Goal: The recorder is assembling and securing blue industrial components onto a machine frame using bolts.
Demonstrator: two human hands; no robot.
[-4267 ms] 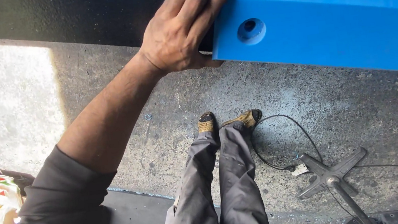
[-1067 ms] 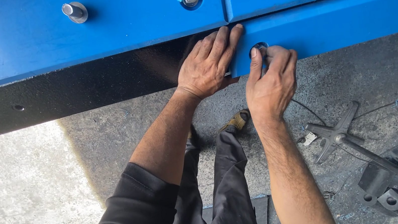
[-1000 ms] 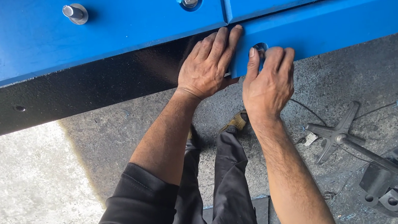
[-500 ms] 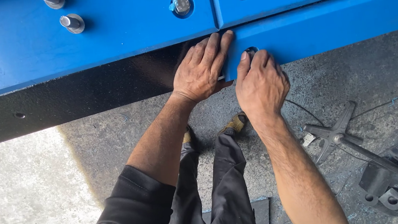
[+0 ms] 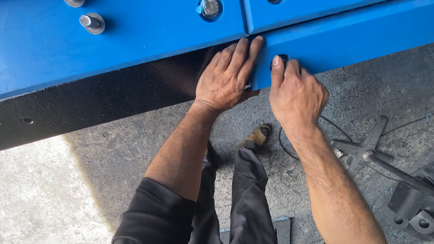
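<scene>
The left hand lay flat, fingers spread, against the blue steel beam; the right hand pinched something at its hole

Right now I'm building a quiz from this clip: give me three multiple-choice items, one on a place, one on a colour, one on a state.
1. Where is the right hand?
A. on the blue beam
B. on the floor
C. on a trouser leg

2. What colour is the strip under the left blue panel?
A. red
B. black
C. yellow

3. How is the left hand?
A. a closed fist
B. holding a wrench
C. pressed flat, fingers spread

Key: 1 A, its fingers sit at a hole in the beam; 2 B, the strip is dark black; 3 C, palm down at the beam's end.
</scene>
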